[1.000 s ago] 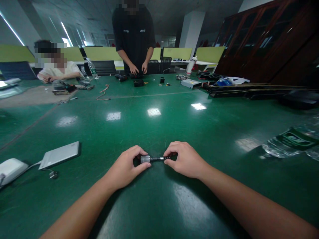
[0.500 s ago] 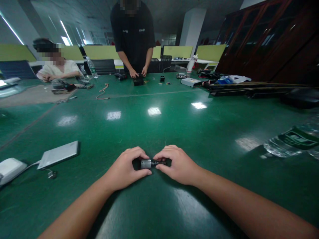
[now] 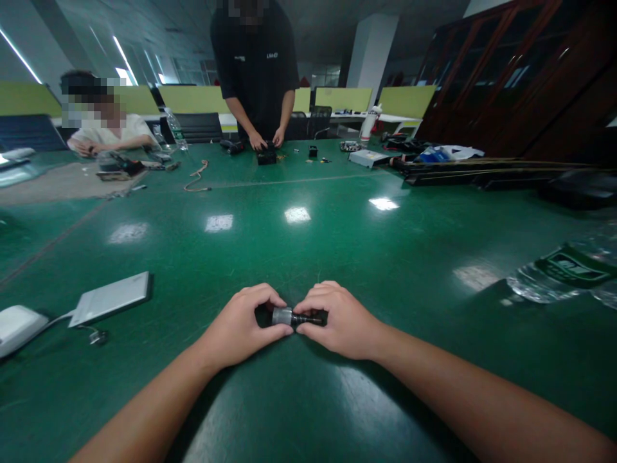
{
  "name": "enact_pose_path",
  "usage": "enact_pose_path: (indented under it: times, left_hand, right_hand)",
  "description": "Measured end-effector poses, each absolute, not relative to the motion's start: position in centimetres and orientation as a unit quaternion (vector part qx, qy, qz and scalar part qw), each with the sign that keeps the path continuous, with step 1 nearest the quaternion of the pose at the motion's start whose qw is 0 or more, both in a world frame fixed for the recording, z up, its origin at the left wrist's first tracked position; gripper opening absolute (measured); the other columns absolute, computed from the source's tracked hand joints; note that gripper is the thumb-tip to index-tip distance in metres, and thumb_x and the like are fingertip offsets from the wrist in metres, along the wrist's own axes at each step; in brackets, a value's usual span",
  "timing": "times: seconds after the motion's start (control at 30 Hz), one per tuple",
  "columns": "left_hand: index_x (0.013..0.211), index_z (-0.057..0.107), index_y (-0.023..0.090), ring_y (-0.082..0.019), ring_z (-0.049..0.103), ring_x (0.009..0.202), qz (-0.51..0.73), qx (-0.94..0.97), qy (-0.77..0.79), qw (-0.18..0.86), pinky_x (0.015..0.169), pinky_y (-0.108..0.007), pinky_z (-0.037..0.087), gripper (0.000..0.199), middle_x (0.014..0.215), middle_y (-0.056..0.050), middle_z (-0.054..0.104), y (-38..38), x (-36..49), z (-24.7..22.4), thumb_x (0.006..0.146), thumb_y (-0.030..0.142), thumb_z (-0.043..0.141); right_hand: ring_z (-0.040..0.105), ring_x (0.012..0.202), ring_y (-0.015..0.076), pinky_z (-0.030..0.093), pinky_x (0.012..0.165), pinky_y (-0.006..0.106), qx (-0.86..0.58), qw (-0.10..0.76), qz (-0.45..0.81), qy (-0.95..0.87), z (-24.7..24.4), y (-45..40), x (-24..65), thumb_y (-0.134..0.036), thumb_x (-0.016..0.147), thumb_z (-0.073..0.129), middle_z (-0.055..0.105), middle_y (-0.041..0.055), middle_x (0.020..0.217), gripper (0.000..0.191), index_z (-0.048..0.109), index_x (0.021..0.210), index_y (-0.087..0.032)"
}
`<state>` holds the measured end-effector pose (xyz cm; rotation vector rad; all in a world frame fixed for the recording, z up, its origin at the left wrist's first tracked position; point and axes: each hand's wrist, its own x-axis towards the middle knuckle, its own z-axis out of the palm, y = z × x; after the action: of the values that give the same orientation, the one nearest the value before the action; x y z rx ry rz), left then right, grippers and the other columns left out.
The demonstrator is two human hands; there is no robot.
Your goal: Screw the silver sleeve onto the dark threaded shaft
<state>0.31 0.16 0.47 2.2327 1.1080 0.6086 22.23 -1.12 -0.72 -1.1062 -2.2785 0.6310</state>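
Observation:
Low over the near part of the green table (image 3: 308, 257), my left hand (image 3: 241, 325) is closed round a short grey metal cylinder (image 3: 281, 316), thumb below and fingers above. From the cylinder's right end a dark, ringed shaft (image 3: 303, 319) sticks out, lying roughly level. The thumb and fingers of my right hand (image 3: 344, 321) pinch this shaft close to the cylinder. My two sets of fingertips are almost touching. The shaft's far end is partly hidden in the right hand's shadow, and I cannot make out the exact kind of part.
At left lie a flat silver box (image 3: 112, 298) and a white device (image 3: 19, 328) with a cable. A water bottle (image 3: 563, 270) lies on its side at right. Across the table one person (image 3: 255, 71) stands handling a black box (image 3: 266, 154); another person (image 3: 113, 135) sits at left.
My right hand has shifted slightly left along the shaft, nearer the cylinder. The left hand keeps its hold, and the view has shifted a little.

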Motion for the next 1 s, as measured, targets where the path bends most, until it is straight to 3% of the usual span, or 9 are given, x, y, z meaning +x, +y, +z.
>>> enact_pose_path:
  times: [0.23, 1.0]
  left_hand:
    - [0.086, 0.063, 0.019, -0.019, 0.062, 0.083, 0.228, 0.835, 0.420, 0.272, 0.076, -0.031, 0.046, 0.021, 0.087, -0.002, 0.067, 0.05, 0.37, 0.44, 0.077, 0.033, 0.076]
    - [0.084, 0.061, 0.019, -0.020, 0.062, 0.080, 0.231, 0.839, 0.421, 0.256, 0.073, -0.031, 0.046, 0.023, 0.085, -0.003, 0.067, -0.01, 0.29, 0.33, 0.077, 0.037, 0.074]
  right_hand:
    - [0.062, 0.077, 0.0162, 0.038, 0.088, 0.036, -0.390, 0.277, 0.228, -0.848, -0.66, -0.81, 22.39, -0.019, 0.073, 0.076, 0.072, -0.0005, 0.077, 0.014, 0.073, 0.087, -0.021]
    - [0.060, 0.074, 0.0153, 0.040, 0.084, 0.034, -0.415, 0.273, 0.228, -0.838, -0.70, -0.70, 22.70, -0.017, 0.071, 0.076, 0.068, -0.0013, 0.073, 0.014, 0.072, 0.085, -0.021]
